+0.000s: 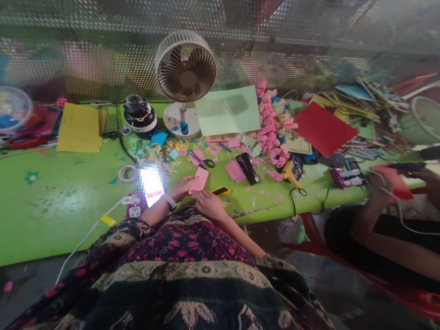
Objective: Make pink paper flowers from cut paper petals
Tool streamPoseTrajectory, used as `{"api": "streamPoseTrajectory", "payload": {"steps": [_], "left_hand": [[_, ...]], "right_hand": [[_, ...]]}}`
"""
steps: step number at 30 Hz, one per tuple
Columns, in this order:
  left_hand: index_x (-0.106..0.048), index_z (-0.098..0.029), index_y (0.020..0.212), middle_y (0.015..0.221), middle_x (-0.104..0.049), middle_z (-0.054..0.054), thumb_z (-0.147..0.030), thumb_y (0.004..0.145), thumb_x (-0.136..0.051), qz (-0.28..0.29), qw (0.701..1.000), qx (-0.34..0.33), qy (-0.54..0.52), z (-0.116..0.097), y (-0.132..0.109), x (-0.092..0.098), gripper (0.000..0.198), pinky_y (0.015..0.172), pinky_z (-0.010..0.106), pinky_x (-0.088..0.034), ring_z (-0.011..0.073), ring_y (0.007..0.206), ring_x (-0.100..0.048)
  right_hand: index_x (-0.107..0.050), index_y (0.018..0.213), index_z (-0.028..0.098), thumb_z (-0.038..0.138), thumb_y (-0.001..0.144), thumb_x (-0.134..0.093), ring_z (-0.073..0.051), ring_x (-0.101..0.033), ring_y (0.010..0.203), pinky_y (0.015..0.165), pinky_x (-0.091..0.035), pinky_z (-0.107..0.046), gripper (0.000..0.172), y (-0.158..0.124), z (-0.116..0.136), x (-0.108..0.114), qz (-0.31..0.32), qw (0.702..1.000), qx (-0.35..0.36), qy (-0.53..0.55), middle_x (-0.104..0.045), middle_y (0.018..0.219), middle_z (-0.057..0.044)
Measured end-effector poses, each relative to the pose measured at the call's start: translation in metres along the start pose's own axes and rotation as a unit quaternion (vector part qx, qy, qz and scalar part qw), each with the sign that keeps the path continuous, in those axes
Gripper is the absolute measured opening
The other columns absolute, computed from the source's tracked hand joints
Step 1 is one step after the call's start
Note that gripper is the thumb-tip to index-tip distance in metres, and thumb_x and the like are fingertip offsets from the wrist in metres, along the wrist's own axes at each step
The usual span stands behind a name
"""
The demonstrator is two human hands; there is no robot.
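A small piece of pink paper [200,179] is held up near the table's front edge. My left hand [182,190] grips its left side, fingers closed. At its lower edge is my right hand [207,203], fingers bent and pressed together at the paper. Just beyond lie black-handled scissors [207,163] on pink scraps. A yellow cutter [221,191] rests right of the paper, and a black stapler [247,169] lies farther right beside more pink paper [235,171]. Close to my left wrist is a lit phone [151,185].
A fan [186,67] stands at the back, before a perforated metal screen. Pink folded pieces [271,126] are heaped right of a pale green sheet [230,110]. A tape roll [127,173] and white cable [79,246] lie left. A co-worker's hand [380,187] is at far right.
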State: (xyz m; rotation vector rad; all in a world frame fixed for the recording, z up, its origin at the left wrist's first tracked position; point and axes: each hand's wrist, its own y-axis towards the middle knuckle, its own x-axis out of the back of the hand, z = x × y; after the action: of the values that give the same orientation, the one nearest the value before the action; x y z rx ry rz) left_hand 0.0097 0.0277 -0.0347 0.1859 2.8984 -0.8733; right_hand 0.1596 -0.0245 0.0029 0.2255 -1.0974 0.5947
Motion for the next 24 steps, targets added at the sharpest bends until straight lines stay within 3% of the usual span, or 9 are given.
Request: {"api": "streamPoseTrajectory", "payload": {"steps": [6, 11, 13, 18, 21, 24], "left_hand": [[-0.067, -0.014, 0.084, 0.077, -0.067, 0.0, -0.036, 0.076, -0.08, 0.006, 0.999, 0.002, -0.032, -0.006, -0.008, 0.006, 0.026, 0.078, 0.025, -0.05, 0.0134, 0.076, -0.061], [-0.069, -0.014, 0.096, 0.081, -0.069, 0.001, -0.047, 0.07, -0.086, 0.094, 0.992, 0.028, -0.078, -0.011, -0.025, 0.007, 0.045, 0.073, 0.028, -0.053, 0.0132, 0.071, -0.062], [-0.069, -0.015, 0.097, 0.08, -0.069, 0.001, -0.051, 0.066, -0.088, 0.117, 0.99, 0.039, -0.075, -0.012, -0.03, 0.007, 0.051, 0.07, 0.028, -0.054, 0.0137, 0.069, -0.063], [-0.07, -0.015, 0.095, 0.079, -0.068, 0.001, -0.062, 0.072, -0.081, 0.131, 0.986, 0.042, -0.09, -0.015, -0.038, 0.007, 0.054, 0.062, 0.026, -0.053, 0.0142, 0.068, -0.063], [-0.07, -0.015, 0.104, 0.087, -0.072, 0.003, -0.052, 0.065, -0.089, 0.157, 0.985, 0.019, -0.07, -0.014, -0.04, 0.008, 0.057, 0.062, 0.024, -0.052, 0.0137, 0.071, -0.064], [-0.067, -0.015, 0.107, 0.091, -0.074, 0.004, -0.039, 0.058, -0.095, 0.169, 0.984, -0.001, -0.049, -0.011, -0.039, 0.009, 0.062, 0.065, 0.024, -0.052, 0.0136, 0.071, -0.066]], "right_hand": [[-0.072, 0.118, 0.017, 0.02, 0.102, -0.051, -0.019, -0.071, 0.092, 0.085, -0.055, -0.029, 0.027, -0.007, 0.008, 0.0, 0.006, 0.996, 0.006, 0.084, -0.077, 0.104, -0.011], [-0.078, 0.111, 0.022, 0.026, 0.103, -0.052, -0.025, -0.062, 0.123, 0.11, -0.045, -0.043, 0.028, -0.005, -0.011, 0.023, -0.187, 0.975, -0.092, 0.082, -0.072, 0.126, -0.013], [-0.08, 0.107, 0.023, 0.028, 0.101, -0.055, -0.027, -0.058, 0.129, 0.113, -0.042, -0.047, 0.027, 0.0, -0.02, 0.03, -0.23, 0.961, -0.123, 0.095, -0.07, 0.13, -0.012], [-0.08, 0.1, 0.023, 0.025, 0.096, -0.055, -0.024, -0.068, 0.113, 0.103, -0.052, -0.039, 0.025, 0.009, -0.032, 0.036, -0.187, 0.956, -0.105, 0.2, -0.076, 0.117, -0.01], [-0.078, 0.097, 0.022, 0.026, 0.095, -0.055, -0.023, -0.07, 0.105, 0.099, -0.053, -0.037, 0.024, 0.011, -0.03, 0.034, -0.184, 0.952, -0.096, 0.225, -0.077, 0.109, -0.009], [-0.076, 0.107, 0.02, 0.033, 0.092, -0.06, -0.025, -0.069, 0.107, 0.098, -0.054, -0.038, 0.026, 0.013, -0.028, 0.031, -0.221, 0.934, -0.124, 0.25, -0.077, 0.112, -0.011]]}}
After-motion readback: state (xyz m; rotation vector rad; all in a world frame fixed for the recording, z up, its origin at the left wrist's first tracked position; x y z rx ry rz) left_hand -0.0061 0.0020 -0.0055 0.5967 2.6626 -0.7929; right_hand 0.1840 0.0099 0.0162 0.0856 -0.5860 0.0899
